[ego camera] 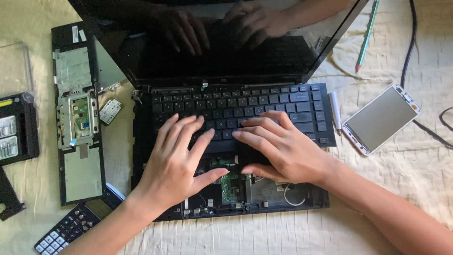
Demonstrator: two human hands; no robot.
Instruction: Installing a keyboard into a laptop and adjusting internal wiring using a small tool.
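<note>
Broadly, a dismantled black laptop (226,141) fills the middle of a cream quilted cloth (401,189), its dark screen (212,42) tilted back and mirroring two hands. The laptop's palm rest is off, so a green circuit board (230,186) and a white wire show in the open base below the keyboard (245,106).

Both hands lie flat on the laptop, neither closed on anything. The left hand (172,165) has its grip spread wide, fingers on the lower keys and thumb reaching over the open base. The right hand (283,148) is likewise spread, fingertips meeting the left's at the keyboard's lower edge, thumb just above the circuit board.

Left of the laptop lies the removed palm rest panel (78,118), underside up, with a small green card (110,111) between them. Farther left is a black tray (16,127); a calculator (71,229) lies off the laptop's lower left corner. Right of the laptop lie a white pen (334,109), a white phone (381,119) and, farther up, a green pencil (367,35).
</note>
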